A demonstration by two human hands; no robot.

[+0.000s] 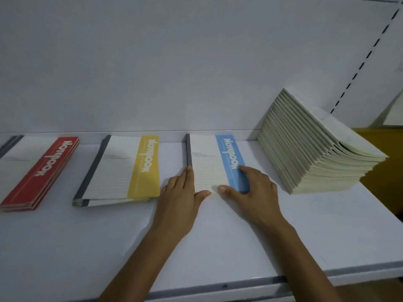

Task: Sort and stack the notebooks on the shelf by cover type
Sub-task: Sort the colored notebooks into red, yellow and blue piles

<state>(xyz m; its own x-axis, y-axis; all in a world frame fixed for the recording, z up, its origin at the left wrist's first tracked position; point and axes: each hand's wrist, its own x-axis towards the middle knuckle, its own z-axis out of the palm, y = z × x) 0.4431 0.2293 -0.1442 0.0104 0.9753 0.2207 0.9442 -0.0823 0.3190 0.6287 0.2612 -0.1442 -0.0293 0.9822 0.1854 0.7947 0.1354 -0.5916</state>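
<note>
This looks like a stationery shop. A white metal display shelf [218,247] fills the lower frame, backed by a plain white panel [152,62], with a slotted upright [362,64] at upper right. Identical notebooks lie in multiples: a red-banded stack [43,171] at left, a yellow-banded stack [141,166], a blue-banded notebook [229,158] at centre, and a tall stack [305,149] at right.

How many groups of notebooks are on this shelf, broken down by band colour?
Red-band notebook pile: 1
Yellow-band notebook pile: 1
Blue-band notebook group: 1
Leaning notebook stack, band colours hidden: 1
Total: 4
</note>
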